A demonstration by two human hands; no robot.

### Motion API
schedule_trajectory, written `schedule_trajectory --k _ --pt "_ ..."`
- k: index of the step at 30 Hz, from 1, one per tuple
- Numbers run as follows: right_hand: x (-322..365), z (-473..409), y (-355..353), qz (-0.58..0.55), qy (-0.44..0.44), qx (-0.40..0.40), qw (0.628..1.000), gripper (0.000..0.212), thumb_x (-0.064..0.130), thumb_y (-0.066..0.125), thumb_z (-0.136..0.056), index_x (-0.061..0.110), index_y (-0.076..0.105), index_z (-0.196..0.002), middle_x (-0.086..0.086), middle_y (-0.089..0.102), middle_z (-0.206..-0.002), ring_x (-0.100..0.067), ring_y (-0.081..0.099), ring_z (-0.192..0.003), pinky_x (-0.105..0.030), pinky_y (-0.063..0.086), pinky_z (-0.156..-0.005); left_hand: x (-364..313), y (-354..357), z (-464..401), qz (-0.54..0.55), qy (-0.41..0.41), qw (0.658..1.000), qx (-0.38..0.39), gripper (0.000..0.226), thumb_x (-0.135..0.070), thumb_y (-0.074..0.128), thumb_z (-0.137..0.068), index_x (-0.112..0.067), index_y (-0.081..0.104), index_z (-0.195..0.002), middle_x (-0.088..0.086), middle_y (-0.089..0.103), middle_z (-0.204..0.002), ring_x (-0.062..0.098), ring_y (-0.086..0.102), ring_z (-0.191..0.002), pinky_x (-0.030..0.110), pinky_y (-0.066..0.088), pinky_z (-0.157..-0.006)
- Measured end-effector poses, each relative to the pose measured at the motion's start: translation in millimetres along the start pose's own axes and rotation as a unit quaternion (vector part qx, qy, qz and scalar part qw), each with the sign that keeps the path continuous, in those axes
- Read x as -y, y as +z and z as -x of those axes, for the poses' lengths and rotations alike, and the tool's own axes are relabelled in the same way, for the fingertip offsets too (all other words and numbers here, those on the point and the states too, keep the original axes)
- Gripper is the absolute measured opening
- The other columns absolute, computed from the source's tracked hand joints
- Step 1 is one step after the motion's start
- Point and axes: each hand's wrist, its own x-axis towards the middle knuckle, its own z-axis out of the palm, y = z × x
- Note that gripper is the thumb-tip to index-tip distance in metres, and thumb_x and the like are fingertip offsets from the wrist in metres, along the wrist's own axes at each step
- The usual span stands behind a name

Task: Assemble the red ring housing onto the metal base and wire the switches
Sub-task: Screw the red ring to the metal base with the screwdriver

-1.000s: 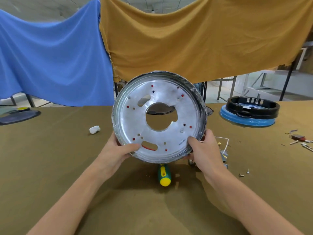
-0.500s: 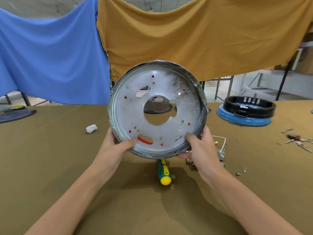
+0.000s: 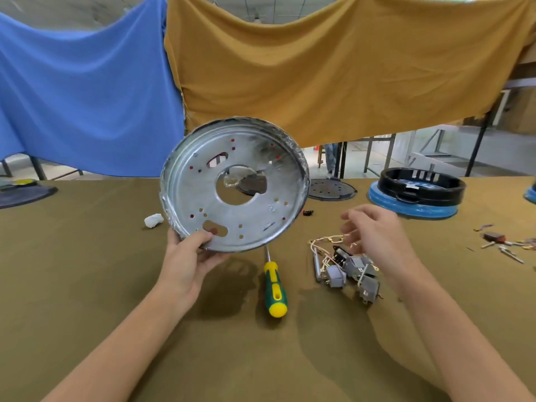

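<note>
My left hand (image 3: 188,256) grips the lower left rim of the round metal base (image 3: 200,187), holding it tilted up above the table. Red shows through several of its small holes, so the red ring housing seems to sit behind it, mostly hidden. My right hand (image 3: 377,233) hovers free to the right with loosely spread fingers, just above a bundle of grey switches with white wires (image 3: 348,268) lying on the table.
A green and yellow screwdriver (image 3: 274,285) lies below the base. A black ring on a blue disc (image 3: 417,190) stands at the right, a dark perforated plate (image 3: 333,188) behind the base. Small terminals (image 3: 499,242) lie far right, a white scrap (image 3: 153,220) at left.
My right hand has let go of the base's right rim and moved right over the switches. The base now hangs from my left hand alone, tilted further and shifted left.
</note>
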Motion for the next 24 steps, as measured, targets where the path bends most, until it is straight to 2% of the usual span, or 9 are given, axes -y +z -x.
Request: schedule_trajectory --k 3,6,9,11,13,15,18,22,24 --pt "-8 -10 -27 0.191 0.049 0.097 0.976 0.01 0.014 0.053 -0.098 0.013 0.064 -0.099 -0.008 0.069 -0.09 -0.018 0.064 -0.076 -0.029 0.055 -0.064 2 -2 -2 -0.001 0.008 1.0 0.0 0.044 0.006 0.053 -0.09 -0.027 0.058 -0.119 0.003 0.074 -0.107 0.022 0.074 -0.088 0.04 0.061 -0.065" --pt "-12 -10 -48 0.345 0.095 0.208 0.91 0.007 0.015 0.061 -0.092 0.014 0.063 -0.099 -0.007 0.07 -0.093 -0.018 0.066 -0.079 -0.033 0.059 -0.073 4 -3 -2 -0.018 0.014 1.0 0.002 0.043 0.007 0.055 -0.09 -0.027 0.06 -0.117 0.0 0.073 -0.108 0.02 0.075 -0.089 0.039 0.061 -0.066" --pt "-15 -7 -61 0.42 0.13 0.266 0.858 0.02 0.02 0.073 -0.085 0.016 0.061 -0.1 -0.009 0.069 -0.1 -0.022 0.068 -0.091 -0.035 0.059 -0.081 5 -4 -2 -0.032 0.02 0.999 0.002 0.041 0.006 0.055 -0.09 -0.026 0.06 -0.114 0.001 0.071 -0.111 0.021 0.074 -0.089 0.039 0.061 -0.066" --pt "-16 -8 -65 0.443 0.15 0.277 0.839 0.03 0.022 0.081 -0.078 0.018 0.061 -0.1 -0.008 0.068 -0.102 -0.023 0.067 -0.095 -0.036 0.059 -0.085 6 -3 -3 -0.035 0.022 0.999 0.005 0.041 0.006 0.055 -0.09 -0.027 0.061 -0.113 0.0 0.072 -0.109 0.021 0.074 -0.088 0.038 0.061 -0.065" --pt "-17 -8 -64 0.453 0.172 0.289 0.826 0.032 0.019 0.084 -0.076 0.017 0.064 -0.1 -0.008 0.068 -0.103 -0.022 0.068 -0.091 -0.034 0.06 -0.081 6 -3 -4 -0.034 0.023 0.999 0.006 0.042 0.006 0.055 -0.091 -0.028 0.061 -0.114 -0.001 0.073 -0.107 0.021 0.074 -0.088 0.039 0.061 -0.066" --pt "-18 -7 -61 0.462 0.172 0.289 0.82 0.022 0.014 0.083 -0.077 0.015 0.068 -0.093 -0.008 0.07 -0.096 -0.018 0.067 -0.079 -0.027 0.06 -0.069 6 -3 -5 -0.032 0.022 0.999 0.007 0.042 0.006 0.055 -0.091 -0.028 0.061 -0.116 -0.001 0.074 -0.107 0.022 0.075 -0.09 0.04 0.061 -0.066" --pt "-21 -7 -58 0.438 0.171 0.282 0.837 0.012 0.003 0.079 -0.079 0.013 0.071 -0.079 -0.007 0.071 -0.084 -0.014 0.066 -0.067 -0.019 0.053 -0.054 6 -4 -6 -0.029 0.017 0.999 0.006 0.043 0.004 0.055 -0.092 -0.028 0.06 -0.119 0.0 0.074 -0.108 0.023 0.074 -0.092 0.041 0.061 -0.068" --pt "-20 -7 -59 0.435 0.155 0.259 0.848 0.008 0.007 0.075 -0.08 0.015 0.073 -0.078 -0.008 0.075 -0.082 -0.014 0.068 -0.067 -0.023 0.056 -0.059 5 -5 -6 -0.031 0.012 0.999 0.001 0.041 0.003 0.055 -0.092 -0.026 0.06 -0.121 0.002 0.074 -0.108 0.024 0.074 -0.092 0.043 0.061 -0.068" --pt "-18 -8 -60 0.437 0.09 0.179 0.877 0.006 0.014 0.072 -0.082 0.019 0.071 -0.081 -0.001 0.072 -0.077 -0.014 0.068 -0.072 -0.027 0.056 -0.063 4 -6 -6 -0.034 0.014 0.999 0.001 0.041 0.002 0.055 -0.092 -0.026 0.059 -0.122 0.0 0.075 -0.105 0.023 0.074 -0.091 0.044 0.061 -0.069"
